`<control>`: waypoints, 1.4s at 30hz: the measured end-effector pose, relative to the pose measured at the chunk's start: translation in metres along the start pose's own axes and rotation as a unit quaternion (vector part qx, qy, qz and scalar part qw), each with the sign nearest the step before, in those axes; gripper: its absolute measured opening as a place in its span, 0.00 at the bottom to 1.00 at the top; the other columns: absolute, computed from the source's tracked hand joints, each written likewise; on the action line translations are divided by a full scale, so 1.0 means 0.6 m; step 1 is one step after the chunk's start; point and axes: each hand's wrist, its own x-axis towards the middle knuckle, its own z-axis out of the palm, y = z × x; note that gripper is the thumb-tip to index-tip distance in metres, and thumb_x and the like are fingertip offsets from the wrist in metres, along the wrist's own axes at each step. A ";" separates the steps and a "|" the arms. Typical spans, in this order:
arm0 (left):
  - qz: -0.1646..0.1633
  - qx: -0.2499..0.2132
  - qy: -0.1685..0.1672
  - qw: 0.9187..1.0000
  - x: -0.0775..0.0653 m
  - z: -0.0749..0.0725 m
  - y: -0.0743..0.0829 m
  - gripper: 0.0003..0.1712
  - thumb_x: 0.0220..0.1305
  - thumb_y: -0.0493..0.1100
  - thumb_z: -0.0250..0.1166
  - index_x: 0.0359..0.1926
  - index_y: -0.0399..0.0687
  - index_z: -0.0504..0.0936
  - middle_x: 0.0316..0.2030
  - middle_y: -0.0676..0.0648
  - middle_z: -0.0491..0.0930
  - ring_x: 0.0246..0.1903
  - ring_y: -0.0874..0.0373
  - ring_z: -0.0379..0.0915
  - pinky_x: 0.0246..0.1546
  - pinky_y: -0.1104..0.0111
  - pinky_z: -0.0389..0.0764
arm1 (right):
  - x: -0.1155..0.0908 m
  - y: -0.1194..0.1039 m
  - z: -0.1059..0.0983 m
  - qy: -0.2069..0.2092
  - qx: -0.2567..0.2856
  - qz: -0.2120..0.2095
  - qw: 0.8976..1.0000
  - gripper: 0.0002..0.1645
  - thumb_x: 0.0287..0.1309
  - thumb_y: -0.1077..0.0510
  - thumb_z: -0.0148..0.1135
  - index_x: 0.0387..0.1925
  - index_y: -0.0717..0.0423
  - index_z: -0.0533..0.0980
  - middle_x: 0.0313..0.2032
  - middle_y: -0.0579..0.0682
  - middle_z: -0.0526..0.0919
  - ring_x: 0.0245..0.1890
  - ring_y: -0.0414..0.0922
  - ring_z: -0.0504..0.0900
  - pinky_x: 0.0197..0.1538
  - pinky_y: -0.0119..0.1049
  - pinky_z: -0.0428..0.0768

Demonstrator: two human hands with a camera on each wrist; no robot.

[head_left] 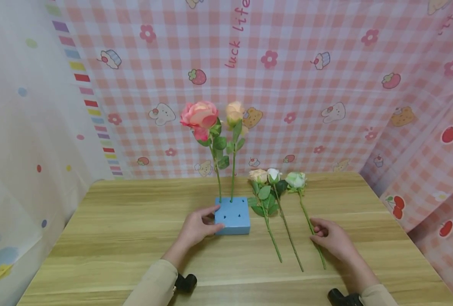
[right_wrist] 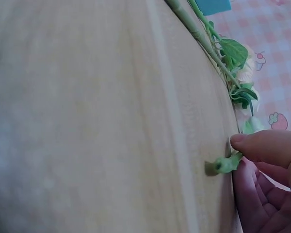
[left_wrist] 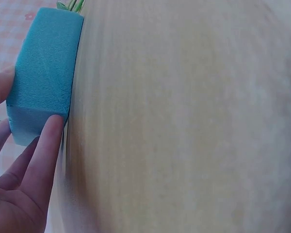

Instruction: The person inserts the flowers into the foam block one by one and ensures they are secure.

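Note:
My left hand [head_left: 197,227] grips the left side of a blue foam block [head_left: 232,210], its fingers and thumb spread along that edge. Small holes dot the block's top. Upright in its back row stand a large pink rose [head_left: 201,114] and a peach rose [head_left: 234,112]. To the right, my right hand [head_left: 335,241] pinches the lower stem of a pale green-white rose [head_left: 296,180] that lies along the table; in the right wrist view the cut stem end [right_wrist: 223,165] sticks out past the thumb. Between block and right hand lie another peach rose [head_left: 257,176] and a white rosebud [head_left: 274,175].
The wooden table [head_left: 127,221] runs back to a pink checked cloth [head_left: 306,140] hanging behind it. A white dotted cloth [head_left: 50,140] hangs at the left. Black wrist devices show below both hands.

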 end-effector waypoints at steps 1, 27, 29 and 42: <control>-0.001 -0.001 -0.001 1.000 0.000 0.000 0.000 0.34 0.55 0.44 0.77 0.64 0.49 0.78 0.46 0.43 0.79 0.42 0.51 0.79 0.31 0.66 0.84 | 0.000 0.000 0.000 -0.001 0.001 0.003 1.000 0.31 0.55 0.67 0.70 0.59 0.74 0.72 0.37 0.51 0.79 0.35 0.42 0.76 0.36 0.29 0.76; 0.002 -0.003 0.001 1.000 -0.001 0.000 -0.001 0.34 0.55 0.44 0.77 0.64 0.49 0.79 0.46 0.43 0.80 0.42 0.51 0.79 0.32 0.66 0.84 | 0.012 0.020 -0.027 -0.093 0.211 0.074 0.970 0.34 0.64 0.65 0.64 0.64 0.80 0.63 0.41 0.52 0.80 0.38 0.36 0.81 0.41 0.33 0.84; 0.003 -0.003 0.001 1.000 -0.001 0.000 -0.001 0.34 0.55 0.44 0.77 0.64 0.49 0.79 0.46 0.43 0.80 0.43 0.51 0.79 0.33 0.66 0.84 | 0.013 0.021 -0.029 -0.106 0.223 0.079 0.966 0.34 0.65 0.65 0.62 0.65 0.80 0.61 0.42 0.51 0.81 0.39 0.36 0.82 0.41 0.33 0.84; 0.003 -0.004 0.005 1.000 0.001 0.002 -0.001 0.34 0.54 0.43 0.78 0.63 0.47 0.79 0.45 0.43 0.80 0.42 0.51 0.79 0.32 0.67 0.84 | 0.017 0.017 -0.033 -0.162 0.312 0.093 0.931 0.38 0.68 0.64 0.59 0.69 0.78 0.54 0.52 0.55 0.82 0.45 0.40 0.84 0.45 0.34 0.83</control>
